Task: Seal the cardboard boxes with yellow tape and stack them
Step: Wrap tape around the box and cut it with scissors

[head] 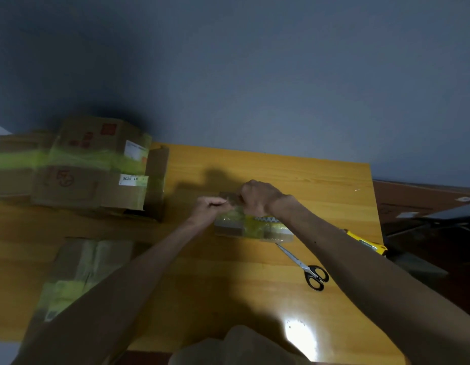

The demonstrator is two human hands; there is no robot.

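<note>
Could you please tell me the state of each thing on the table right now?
small box: partly yellow-taped, being held.
left hand: pinches the small box's far edge.
right hand: grips the small box's top.
scissors: closed, lying flat.
stacked boxes: taped, piled at left.
near box: taped, lying flat.
utility knife: lying untouched.

Small cardboard box [251, 229], yellow-taped, flat

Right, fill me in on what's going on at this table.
A person is working on a small cardboard box in the middle of the wooden table; it already carries yellow tape. The left hand and right hand both grip its far edge with curled fingers. Scissors and a yellow utility knife lie to its right. Taped boxes are stacked far left, another taped box near left.
</note>
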